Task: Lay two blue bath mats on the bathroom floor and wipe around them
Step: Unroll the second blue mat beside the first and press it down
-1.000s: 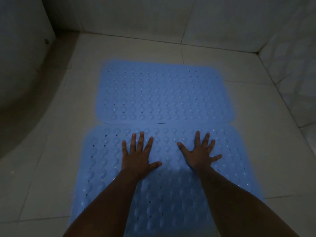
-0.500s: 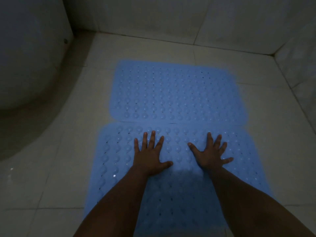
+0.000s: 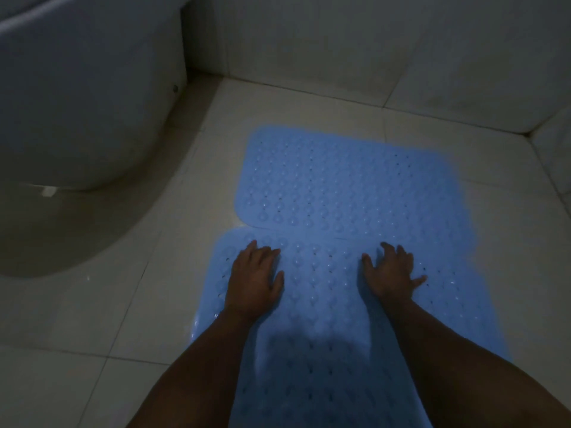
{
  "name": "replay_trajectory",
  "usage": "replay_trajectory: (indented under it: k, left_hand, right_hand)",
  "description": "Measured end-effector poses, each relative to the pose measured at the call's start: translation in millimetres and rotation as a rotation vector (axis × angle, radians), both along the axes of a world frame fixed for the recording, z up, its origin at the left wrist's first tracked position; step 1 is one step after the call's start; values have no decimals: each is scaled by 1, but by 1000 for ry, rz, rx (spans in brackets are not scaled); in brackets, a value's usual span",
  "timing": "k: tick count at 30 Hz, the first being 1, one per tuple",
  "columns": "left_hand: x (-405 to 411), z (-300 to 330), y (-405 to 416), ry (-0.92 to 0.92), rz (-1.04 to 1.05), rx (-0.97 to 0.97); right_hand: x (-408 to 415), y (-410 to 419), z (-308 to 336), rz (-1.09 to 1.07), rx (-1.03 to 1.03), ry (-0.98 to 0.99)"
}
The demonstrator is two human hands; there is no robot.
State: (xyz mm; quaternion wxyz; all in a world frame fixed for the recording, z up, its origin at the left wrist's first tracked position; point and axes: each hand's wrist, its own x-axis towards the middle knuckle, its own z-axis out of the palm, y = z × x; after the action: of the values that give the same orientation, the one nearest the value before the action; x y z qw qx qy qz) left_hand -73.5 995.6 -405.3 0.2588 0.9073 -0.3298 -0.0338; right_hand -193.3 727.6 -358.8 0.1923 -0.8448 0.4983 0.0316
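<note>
Two blue bath mats already down on the tiled floor [image 3: 309, 118]. Near mat [image 3: 324, 304] running from the frame's centre down to 6 o'clock, studded with bumps and small holes; far mat [image 3: 340, 186] just beyond it toward 12 o'clock, long edges meeting, possibly overlapping a little along the seam, with the far one set slightly toward 3 o'clock. Both apparently flat, no curled corner visible in the dim light.

Left hand [image 3: 255, 279] palm-down on the near mat close to the seam, at about 9 o'clock of the mat's top end, fingers straight and together, pressing, holding nothing. Right hand [image 3: 391, 273] on the same mat at about 3 o'clock from the left one, fingers spread and slightly bent at the tips, flat on the surface rather than pinching it. Grip therefore unclenched on both sides, nothing held.

Outward: white toilet base [image 3: 92, 118] at 10 o'clock, well apart from the mats; tiled wall [image 3: 370, 41] across 12 o'clock, meeting another at a corner near 2 o'clock.

Judged progress: laying looks done or nearly so, only pressing flat under way. Wiping around the mats apparently not yet begun; no cloth in view.
</note>
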Motion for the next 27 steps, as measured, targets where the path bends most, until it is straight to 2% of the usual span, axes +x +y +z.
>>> replay_trajectory:
  k: [4,8,12,16,23,27]
  left_hand:
    - [14,1,9,-51,-4,92]
    - [32,1,9,20,-70,267]
    - [38,-17,11,-40,-90,398]
    - [35,-22,12,-94,-73,407]
    - [36,-19,12,-62,-85,426]
    - [39,-11,13,50,-117,462]
  right_hand:
    - [39,46,-6,170,35,-210]
    - [71,84,-11,355,39,-335]
    - [98,97,-25,442,34,-441]
    - [111,95,-36,482,21,-552]
    - [105,96,-44,500,43,-609]
    - [94,96,-35,501,68,-559]
